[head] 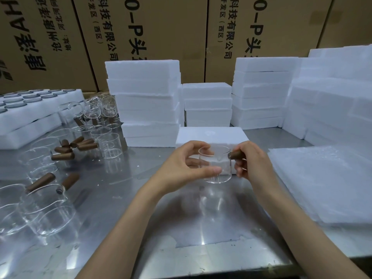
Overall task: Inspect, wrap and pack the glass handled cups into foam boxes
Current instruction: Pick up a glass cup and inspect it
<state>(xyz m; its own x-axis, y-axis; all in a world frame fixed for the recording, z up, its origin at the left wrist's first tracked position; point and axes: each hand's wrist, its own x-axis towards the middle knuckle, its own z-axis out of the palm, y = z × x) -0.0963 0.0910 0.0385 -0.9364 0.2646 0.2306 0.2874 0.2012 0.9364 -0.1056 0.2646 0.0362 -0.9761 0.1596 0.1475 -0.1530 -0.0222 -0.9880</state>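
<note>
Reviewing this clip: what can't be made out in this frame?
Head view only:
- Flaws in the held glass cup: clear glass, too small.
- Its wooden handle: mostly hidden by the right hand.
- Foam box contents: lid closed.
- Carton lettering: cut off by the foam stacks and the top edge.

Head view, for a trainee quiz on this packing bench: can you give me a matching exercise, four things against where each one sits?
Things:
1. clear glass cup with brown wooden handle
2. stack of thin white foam wrap sheets
3. loose clear glass cups with brown handles
4. brown cardboard cartons with black print

Places:
A. on the steel table's left side
B. standing behind the white foam boxes
C. held between the left hand and the right hand
D. on the table's right side

Pairs: 1-C, 2-D, 3-A, 4-B
</note>
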